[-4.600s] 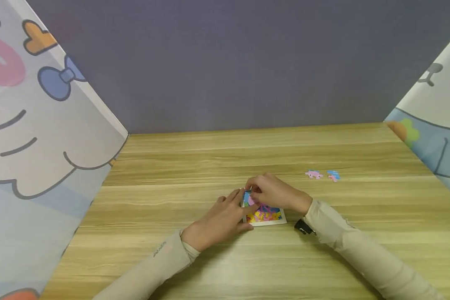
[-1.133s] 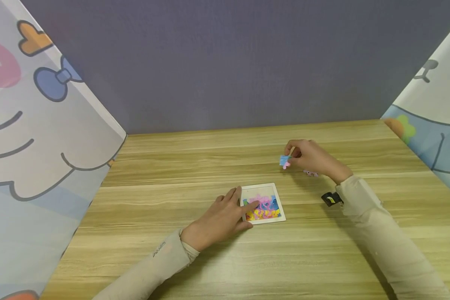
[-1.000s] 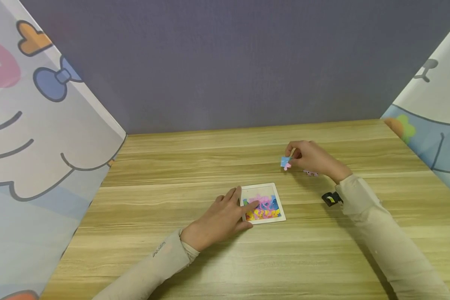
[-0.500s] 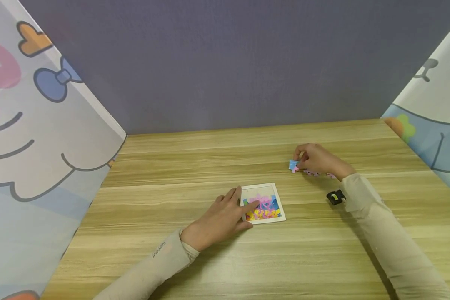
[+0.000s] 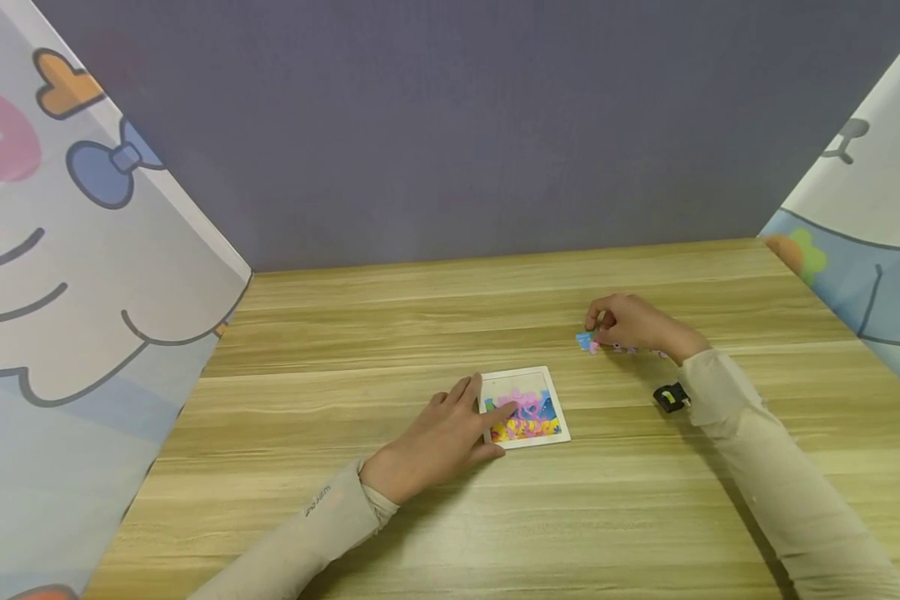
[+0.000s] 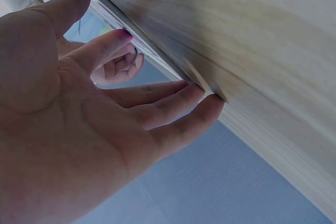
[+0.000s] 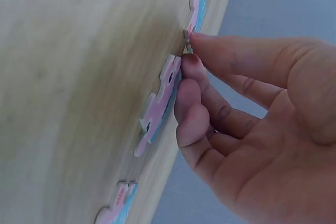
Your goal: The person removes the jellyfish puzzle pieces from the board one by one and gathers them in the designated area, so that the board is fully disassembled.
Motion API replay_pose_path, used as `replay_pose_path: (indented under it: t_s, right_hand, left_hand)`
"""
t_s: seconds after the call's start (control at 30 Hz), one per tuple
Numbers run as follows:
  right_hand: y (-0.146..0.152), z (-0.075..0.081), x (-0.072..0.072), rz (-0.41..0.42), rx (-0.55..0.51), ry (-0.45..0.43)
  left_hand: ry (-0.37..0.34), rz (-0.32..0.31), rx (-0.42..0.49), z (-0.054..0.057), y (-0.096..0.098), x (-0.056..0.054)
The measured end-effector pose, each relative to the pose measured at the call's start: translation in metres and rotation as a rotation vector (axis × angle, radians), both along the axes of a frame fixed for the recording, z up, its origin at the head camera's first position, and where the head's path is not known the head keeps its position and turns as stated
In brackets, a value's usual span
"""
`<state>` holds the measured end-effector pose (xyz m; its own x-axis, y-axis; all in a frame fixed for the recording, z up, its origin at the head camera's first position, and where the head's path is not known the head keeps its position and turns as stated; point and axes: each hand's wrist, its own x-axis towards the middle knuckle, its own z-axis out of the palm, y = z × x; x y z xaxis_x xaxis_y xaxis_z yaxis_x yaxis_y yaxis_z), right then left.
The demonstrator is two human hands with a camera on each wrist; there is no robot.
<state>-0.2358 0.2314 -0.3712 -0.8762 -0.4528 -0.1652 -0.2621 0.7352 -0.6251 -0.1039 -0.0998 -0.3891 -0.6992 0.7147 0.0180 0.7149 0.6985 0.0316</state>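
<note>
My left hand (image 5: 437, 442) rests at the left side of a small square puzzle tray (image 5: 567, 435). Its index finger lies over the assembled pink, blue and yellow pieces (image 5: 528, 427), and the thumb touches the near edge. Bare white backing shows along the tray's far part. To the right and farther back, my right hand (image 5: 633, 323) pinches a blue-and-pink puzzle piece (image 5: 584, 340) between thumb and index finger, low over the table. In the right wrist view, a pink piece with eyes (image 7: 160, 95) lies beside the curled fingers, and another pink-and-blue piece (image 7: 118, 203) lies beyond it.
The wood-grain table (image 5: 345, 333) ends at a grey back panel (image 5: 495, 125). Cartoon-printed panels (image 5: 105, 275) stand at both sides. A small black device (image 5: 671, 397) sits at the right wrist.
My right hand left the tray for the loose pieces and picked up the blue-and-pink one. Lately it moved slightly right and lowered that piece towards the table. The left hand stayed put.
</note>
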Motion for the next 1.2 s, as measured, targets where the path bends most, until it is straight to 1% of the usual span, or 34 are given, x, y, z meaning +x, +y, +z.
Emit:
replay_pose_path:
  t_s: [0.23,0.37,0.57,0.67,0.83,1.0,1.13,1.2]
  right_hand:
    - [-0.003,0.001,0.003,-0.018,0.006,0.009]
    - [-0.006,0.003,0.005,-0.003,0.003,0.039]
    - [-0.016,0.014,0.011,0.029,0.003,0.104]
    - [-0.024,0.020,0.016,0.067,0.017,0.179]
    - [-0.040,0.025,0.025,0.147,0.020,0.289]
    - [-0.053,0.021,0.042,0.179,0.013,0.334]
    - [-0.061,0.013,0.061,0.203,0.007,0.385]
    - [-0.065,0.009,0.071,0.210,0.022,0.417]
  left_hand:
    - [0.022,-0.008,0.004,-0.001,0.000,0.000]
    - [0.041,-0.012,0.001,0.000,0.001,0.001]
    - [0.013,-0.002,-0.007,0.000,0.001,0.001]
    - [0.000,0.005,-0.013,0.001,0.001,0.002]
    - [0.008,0.008,-0.014,-0.001,0.003,0.002]
    - [0.030,-0.006,-0.009,-0.004,0.005,0.002]
    - [0.032,-0.003,-0.025,-0.005,0.005,0.001]
    - [0.050,-0.005,-0.027,-0.005,0.005,0.000]
